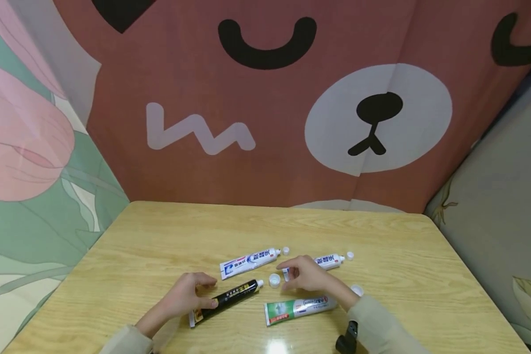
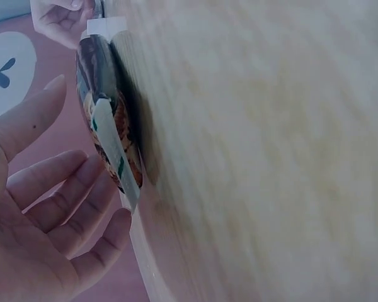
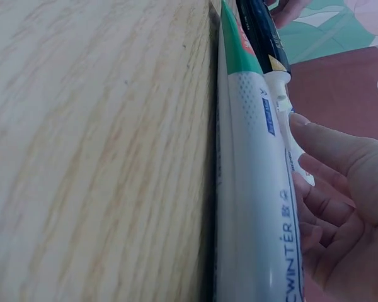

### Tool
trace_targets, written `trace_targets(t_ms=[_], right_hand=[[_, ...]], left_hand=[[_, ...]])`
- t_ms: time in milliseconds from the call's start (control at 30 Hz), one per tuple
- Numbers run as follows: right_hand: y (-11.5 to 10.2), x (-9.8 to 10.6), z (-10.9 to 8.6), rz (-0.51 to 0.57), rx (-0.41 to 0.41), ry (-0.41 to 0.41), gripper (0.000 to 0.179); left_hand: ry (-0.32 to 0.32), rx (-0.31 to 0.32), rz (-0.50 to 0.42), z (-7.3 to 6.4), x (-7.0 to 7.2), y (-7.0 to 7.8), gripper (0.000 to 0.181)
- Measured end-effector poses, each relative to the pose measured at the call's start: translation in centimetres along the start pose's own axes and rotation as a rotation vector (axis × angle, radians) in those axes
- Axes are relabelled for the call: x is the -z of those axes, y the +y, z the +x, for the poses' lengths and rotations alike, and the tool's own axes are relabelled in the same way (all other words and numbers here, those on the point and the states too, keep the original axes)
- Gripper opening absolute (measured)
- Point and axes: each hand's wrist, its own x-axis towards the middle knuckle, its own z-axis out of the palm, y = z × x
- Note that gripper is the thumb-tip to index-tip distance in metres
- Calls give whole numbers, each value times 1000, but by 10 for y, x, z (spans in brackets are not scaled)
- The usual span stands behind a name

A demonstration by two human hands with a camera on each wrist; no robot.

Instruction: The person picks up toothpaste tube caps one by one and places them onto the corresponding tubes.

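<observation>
At far left we see a cloth (image 1: 31, 132) printed with pink petals and green leaves, then a reddish-brown bear-face backdrop (image 1: 203, 182) rising behind the pale wood-grain table (image 1: 159, 236). On that surface we find the left hand (image 1: 186, 296), fingers loosely spread about a black tube (image 1: 234, 298) without closing on it. Behind lies a blue-and-white tube (image 1: 250, 263); a white cap (image 1: 274, 280) sits near the black nozzle. Next come a green-and-white tube (image 1: 301, 307), glare on the wood before it, and the right hand (image 1: 309, 275), loosely bent and unclenched, beside a second blue-and-white tube (image 1: 329, 261). Greyish floral fabric (image 1: 491, 196) flanks our right.
</observation>
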Motion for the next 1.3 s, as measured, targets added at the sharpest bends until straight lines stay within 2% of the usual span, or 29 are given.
trace_targets(t_ms=[367,600,867,1000,1300], right_hand=[[2,-11,4,37,-14,-68,47],[-1,-12,4,23,-43,-44,46],[-1,-15,5,22,-45,-13,34],[-1,-15,5,31,-49,-19,34],[-6,-8,3,47,-55,-29,32]], left_hand=[[-30,38,13,-4,-4,0,48],[-64,23,20,2,-1,2,43],[-107,63,-38,-1,0,5,40],[-99,50,-32,-2,-2,5,39],[-104,-14,-79,2,-5,2,26]])
